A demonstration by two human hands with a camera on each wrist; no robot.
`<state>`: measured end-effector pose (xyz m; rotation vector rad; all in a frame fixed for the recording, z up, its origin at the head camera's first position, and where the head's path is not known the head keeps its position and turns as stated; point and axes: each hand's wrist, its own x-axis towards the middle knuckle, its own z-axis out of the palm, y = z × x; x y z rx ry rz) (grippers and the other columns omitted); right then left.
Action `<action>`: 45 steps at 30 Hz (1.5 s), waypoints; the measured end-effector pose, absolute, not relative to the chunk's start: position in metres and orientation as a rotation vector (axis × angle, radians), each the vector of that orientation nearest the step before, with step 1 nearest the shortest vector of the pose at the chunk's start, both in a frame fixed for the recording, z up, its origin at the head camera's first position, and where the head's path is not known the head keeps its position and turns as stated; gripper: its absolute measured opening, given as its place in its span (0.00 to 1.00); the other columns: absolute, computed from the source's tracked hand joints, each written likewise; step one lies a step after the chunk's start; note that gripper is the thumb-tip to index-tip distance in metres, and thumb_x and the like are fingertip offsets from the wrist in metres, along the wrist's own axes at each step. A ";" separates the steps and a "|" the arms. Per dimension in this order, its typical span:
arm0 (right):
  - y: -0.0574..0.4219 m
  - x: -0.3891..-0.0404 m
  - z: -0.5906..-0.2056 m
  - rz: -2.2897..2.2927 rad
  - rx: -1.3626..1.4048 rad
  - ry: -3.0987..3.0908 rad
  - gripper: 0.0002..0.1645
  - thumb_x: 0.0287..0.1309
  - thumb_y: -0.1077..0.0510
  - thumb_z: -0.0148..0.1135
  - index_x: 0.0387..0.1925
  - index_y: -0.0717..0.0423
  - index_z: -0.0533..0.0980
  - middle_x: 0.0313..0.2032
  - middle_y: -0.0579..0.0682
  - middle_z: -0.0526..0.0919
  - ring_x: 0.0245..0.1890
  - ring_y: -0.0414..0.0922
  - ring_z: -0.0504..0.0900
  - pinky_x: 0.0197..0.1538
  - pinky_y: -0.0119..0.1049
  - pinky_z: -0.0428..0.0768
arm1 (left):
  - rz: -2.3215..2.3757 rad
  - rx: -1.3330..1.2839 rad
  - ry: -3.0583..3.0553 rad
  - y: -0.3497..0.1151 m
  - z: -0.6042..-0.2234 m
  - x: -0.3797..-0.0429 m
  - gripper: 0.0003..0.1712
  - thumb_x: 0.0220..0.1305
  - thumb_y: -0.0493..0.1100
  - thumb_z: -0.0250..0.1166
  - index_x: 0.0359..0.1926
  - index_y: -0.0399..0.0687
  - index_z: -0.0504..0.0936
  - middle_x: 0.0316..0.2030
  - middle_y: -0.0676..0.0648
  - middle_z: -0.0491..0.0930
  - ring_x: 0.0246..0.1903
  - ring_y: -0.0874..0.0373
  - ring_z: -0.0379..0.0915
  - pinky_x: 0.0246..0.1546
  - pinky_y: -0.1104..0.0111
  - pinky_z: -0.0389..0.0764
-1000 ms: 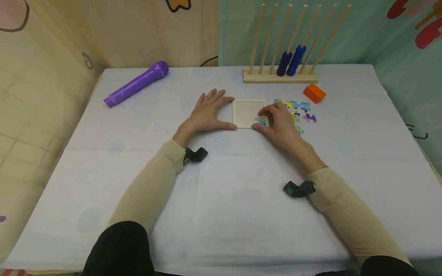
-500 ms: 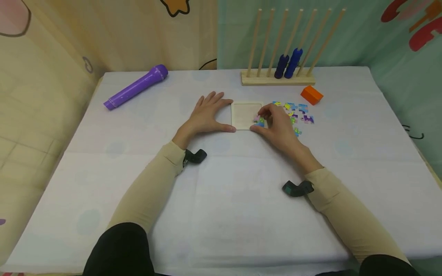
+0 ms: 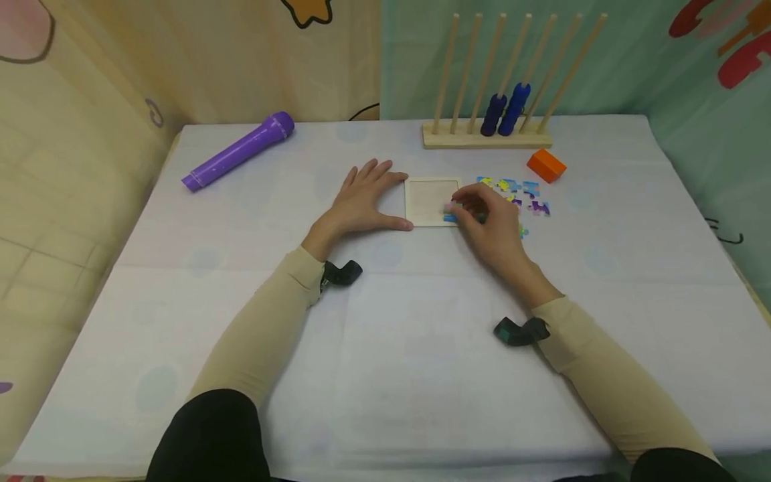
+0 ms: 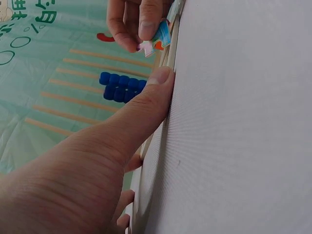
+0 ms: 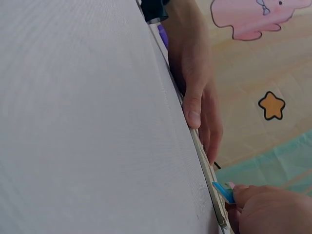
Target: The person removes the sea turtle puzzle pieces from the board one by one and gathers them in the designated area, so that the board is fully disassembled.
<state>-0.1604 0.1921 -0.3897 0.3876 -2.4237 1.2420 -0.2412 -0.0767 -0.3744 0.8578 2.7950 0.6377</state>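
Note:
A shallow square wooden puzzle tray [image 3: 425, 202] lies on the white-covered table between both hands. My left hand [image 3: 360, 201] is spread beside it, with thumb and index fingertips at its left corners. In the left wrist view, the thumb [image 4: 141, 105] rests along the tray's edge. My right hand [image 3: 495, 224] pinches a colourful jigsaw piece [image 4: 163, 35] over the tray's right side. That blue-edged piece [image 5: 224, 192] stands tilted at the tray in the right wrist view. Several loose jigsaw pieces [image 3: 539, 208] lie to the right, partly hidden behind the right hand.
At the back stands a wooden peg rack [image 3: 488, 139] with dark blue beads [image 3: 515, 110] on two rods. An orange block [image 3: 546, 165] sits in front of its right end. A purple toy microphone [image 3: 237, 152] lies at the back left.
My right hand's thumb and fingers have shifted on the jigsaw piece, which is now tilted over the tray's right side. The left hand stays at the tray's left edge.

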 end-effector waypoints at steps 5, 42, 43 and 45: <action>0.193 -0.158 -0.387 1.258 0.347 -2.414 0.15 0.67 0.58 0.73 0.52 0.58 0.82 0.47 0.50 0.88 0.41 0.42 0.84 0.47 0.20 0.79 | 0.658 0.854 2.786 -0.077 -0.375 -0.241 0.60 0.52 0.77 0.74 0.81 0.65 0.63 0.85 0.48 0.46 0.85 0.47 0.30 0.83 0.47 0.28; 0.310 -0.115 -0.371 1.073 -0.253 -2.650 0.21 0.73 0.47 0.65 0.56 0.58 0.83 0.42 0.46 0.84 0.38 0.27 0.77 0.45 0.11 0.73 | 0.660 0.853 2.778 -0.078 -0.374 -0.241 0.60 0.52 0.76 0.74 0.81 0.64 0.62 0.85 0.48 0.45 0.85 0.47 0.29 0.83 0.47 0.28; 0.309 -0.114 -0.371 1.060 -0.239 -2.649 0.20 0.73 0.48 0.65 0.55 0.58 0.84 0.42 0.48 0.85 0.37 0.25 0.77 0.44 0.11 0.73 | 0.659 0.855 2.780 -0.078 -0.374 -0.241 0.60 0.52 0.76 0.74 0.81 0.64 0.62 0.85 0.48 0.45 0.85 0.47 0.29 0.83 0.47 0.28; 0.309 -0.114 -0.372 1.030 -0.195 -2.640 0.19 0.72 0.49 0.67 0.53 0.60 0.84 0.42 0.54 0.87 0.34 0.23 0.76 0.42 0.11 0.72 | 0.656 0.855 2.783 -0.078 -0.373 -0.241 0.60 0.52 0.76 0.74 0.81 0.64 0.62 0.85 0.48 0.45 0.85 0.47 0.29 0.83 0.47 0.28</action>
